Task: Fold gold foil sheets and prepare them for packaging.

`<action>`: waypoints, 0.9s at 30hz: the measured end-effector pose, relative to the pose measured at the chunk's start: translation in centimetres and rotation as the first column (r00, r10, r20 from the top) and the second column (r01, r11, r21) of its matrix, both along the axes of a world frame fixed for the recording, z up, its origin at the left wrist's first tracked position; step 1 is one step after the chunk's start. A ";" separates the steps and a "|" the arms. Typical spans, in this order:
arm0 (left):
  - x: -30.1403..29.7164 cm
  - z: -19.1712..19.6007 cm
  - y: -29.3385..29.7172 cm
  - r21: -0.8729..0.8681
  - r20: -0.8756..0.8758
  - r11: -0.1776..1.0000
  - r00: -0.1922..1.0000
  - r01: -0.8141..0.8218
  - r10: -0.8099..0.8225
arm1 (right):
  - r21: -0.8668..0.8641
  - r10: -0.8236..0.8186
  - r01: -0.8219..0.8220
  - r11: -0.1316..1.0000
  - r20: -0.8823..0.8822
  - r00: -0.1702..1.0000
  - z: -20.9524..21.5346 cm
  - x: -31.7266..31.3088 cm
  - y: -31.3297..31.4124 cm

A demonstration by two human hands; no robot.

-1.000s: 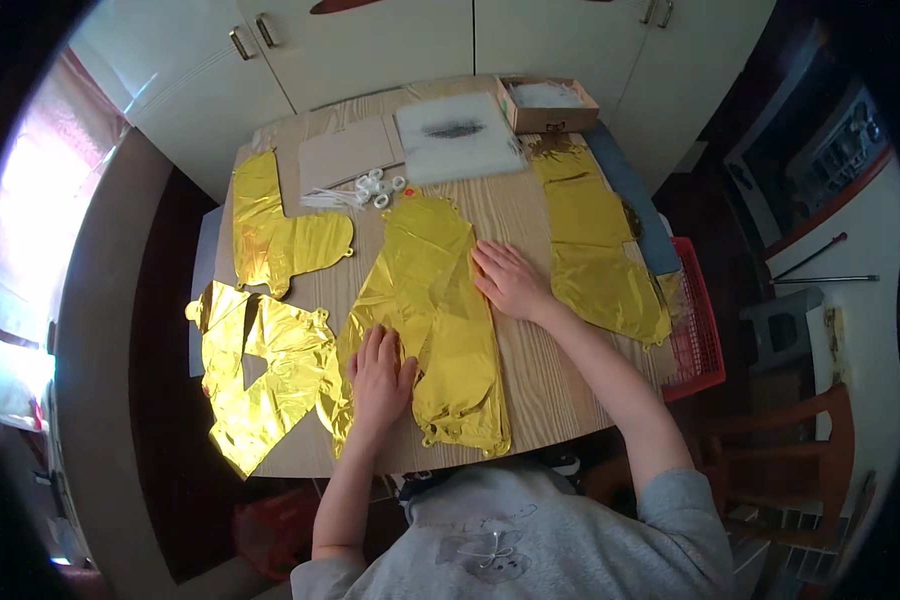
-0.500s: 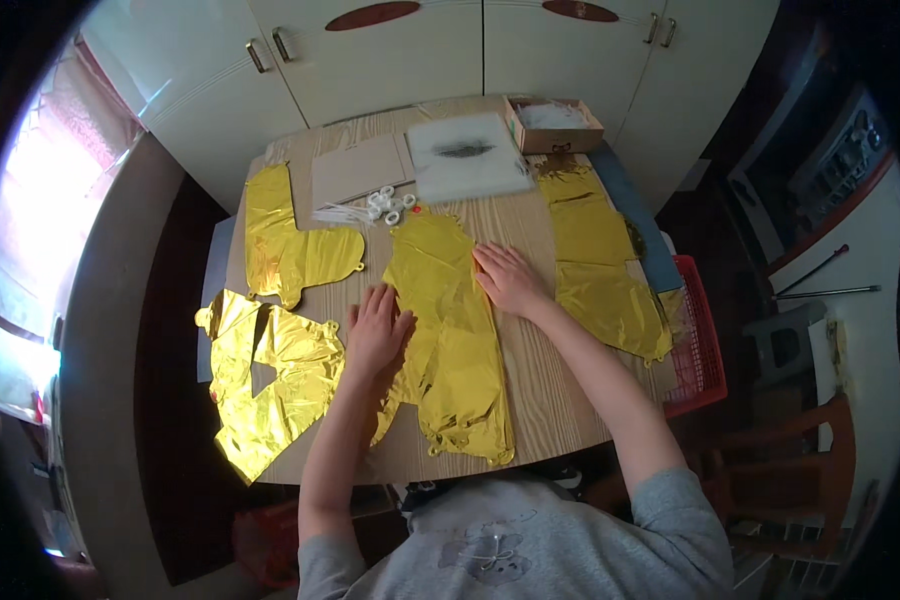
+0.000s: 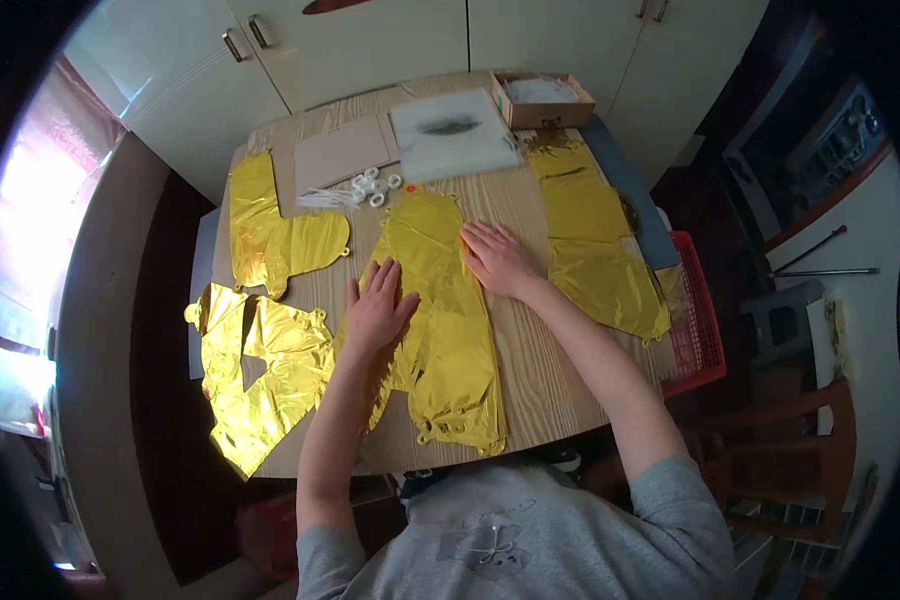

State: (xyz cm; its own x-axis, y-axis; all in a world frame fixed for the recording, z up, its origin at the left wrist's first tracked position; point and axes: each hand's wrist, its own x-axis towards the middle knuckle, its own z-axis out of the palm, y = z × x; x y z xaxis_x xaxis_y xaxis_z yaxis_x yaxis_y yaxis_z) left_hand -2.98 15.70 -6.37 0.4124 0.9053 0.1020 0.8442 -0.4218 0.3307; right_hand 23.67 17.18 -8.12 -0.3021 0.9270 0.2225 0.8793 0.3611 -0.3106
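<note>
A flat, uninflated gold foil balloon (image 3: 448, 345) lies lengthwise in the middle of the table. My left hand (image 3: 375, 308) rests on its left part, palm down, fingers stretched out. Against its upper right edge lies my right hand (image 3: 500, 262), also flat, with the fingertips on the foil. Neither hand grips anything. To the left are a bent-shaped gold foil balloon (image 3: 258, 230) and, nearer me, a crinkled shiny gold foil balloon (image 3: 280, 365) with an opening in it. Another gold foil balloon (image 3: 585, 215) is spread along the right side.
Several white ribbon rolls (image 3: 372, 186) and thin white sticks (image 3: 325, 197) lie beyond the middle balloon. Behind them are a grey-beige board (image 3: 340, 155), a translucent plastic packet (image 3: 450, 150) and a cardboard box (image 3: 545, 115). A red basket (image 3: 708, 340) stands off the table's right edge.
The whole view has shifted slightly, with the table appearing higher. My left hand has flattened and reaches further over the foil. My right hand stays at the balloon's right edge.
</note>
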 end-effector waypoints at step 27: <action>0.2 3.2 -11.7 -0.184 0.337 0.977 0.941 0.110 -0.042 | -0.025 0.084 -0.082 0.996 0.088 0.993 1.5 -1.0 -8.3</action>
